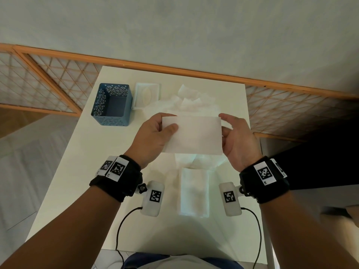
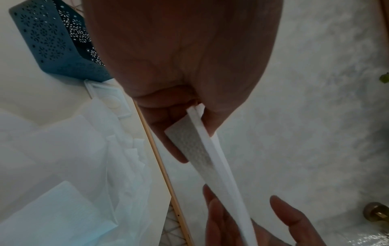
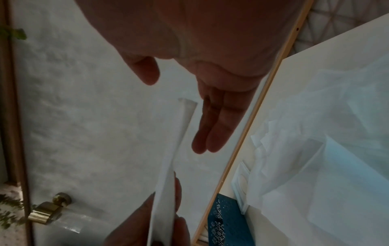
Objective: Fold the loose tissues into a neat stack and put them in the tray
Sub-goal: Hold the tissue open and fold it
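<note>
i hold a folded tissue [image 1: 192, 133] up in the air over the middle of the worktop [image 1: 81, 171], between my two hands. my left hand [image 1: 153, 136] pinches its left end, thumb on the near face and fingers [image 2: 168, 133] curled behind. my right hand [image 1: 236, 140] is at the right end with its fingers [image 3: 212, 126] nearly straight and the thumb apart; from the wrist view they seem to stand just off the tissue rather than clamp it, though i cannot be sure of contact.

the tissue is thin, soft and very light, so i judge it will sag or spring open unless both short ends are held, and a hard tug would tear it. the corners and the folded edge are the places to take it.

it is white, a wide rectangle with a faint dimpled texture, doubled over so two layers show at the edge. a small stack of folded tissues [image 1: 194, 193] lies near the front edge, loose tissues [image 1: 194, 101] are heaped toward the far edge, and the blue tray [image 1: 111, 105] stands near the far left corner, with nothing that i can see in it.
</note>
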{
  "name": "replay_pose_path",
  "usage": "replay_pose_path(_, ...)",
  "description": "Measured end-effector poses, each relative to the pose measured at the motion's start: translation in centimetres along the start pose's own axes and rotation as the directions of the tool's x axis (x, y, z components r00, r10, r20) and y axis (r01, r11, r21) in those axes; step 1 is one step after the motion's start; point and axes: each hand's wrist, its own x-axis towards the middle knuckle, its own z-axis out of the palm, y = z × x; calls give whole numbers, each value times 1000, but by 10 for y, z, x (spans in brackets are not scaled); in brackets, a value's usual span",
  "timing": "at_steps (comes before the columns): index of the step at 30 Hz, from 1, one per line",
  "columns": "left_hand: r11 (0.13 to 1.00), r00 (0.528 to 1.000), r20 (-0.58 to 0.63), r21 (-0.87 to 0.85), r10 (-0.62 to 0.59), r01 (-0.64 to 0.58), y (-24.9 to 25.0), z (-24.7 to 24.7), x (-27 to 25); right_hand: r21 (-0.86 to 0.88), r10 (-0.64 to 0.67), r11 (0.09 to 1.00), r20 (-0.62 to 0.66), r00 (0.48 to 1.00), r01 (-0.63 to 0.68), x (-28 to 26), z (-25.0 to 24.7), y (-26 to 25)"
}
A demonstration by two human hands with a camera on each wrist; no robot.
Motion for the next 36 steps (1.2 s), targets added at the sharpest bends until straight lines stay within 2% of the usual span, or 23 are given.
replay_pose_path(4,999,999,-33,39,16,-15,-4,2,0,-209,42,977,43,998,-32,1,-4,20)
replay_pose_path(9,996,999,-27,81,24,-22,-13,0,-3,-358,-33,932,76,997,58,1,-6,34)
replay_pose_path(15,946,997,-10,313,-81,80,-26,-12,-7,-539,-144,821,126,981,190,3,-11,32)
replay_pose_path(19,917,995,54,395,-79,51,-32,-11,-10,-670,-143,693,233,962,265,5,-15,34)
replay_pose_path(22,913,991,116,407,-65,12,-32,-5,-12,-699,-105,654,296,949,290,6,-16,37)
replay_pose_path(24,913,989,137,408,-55,-6,-30,-1,-14,-693,-99,661,297,950,286,6,-17,36)
replay_pose_path(27,920,995,83,391,-55,19,-37,4,-15,-598,-90,775,213,973,203,7,-18,36)
replay_pose_path(30,956,986,-13,244,-165,163,-52,13,-22,-356,21,934,97,995,15,6,-20,48)
replay_pose_path(32,947,961,-63,161,-270,277,-67,20,-26,-286,113,954,63,992,-90,7,-24,65)
replay_pose_path(36,897,902,-90,102,-421,429,-103,36,-36,-356,244,903,-29,969,-238,5,-35,105)
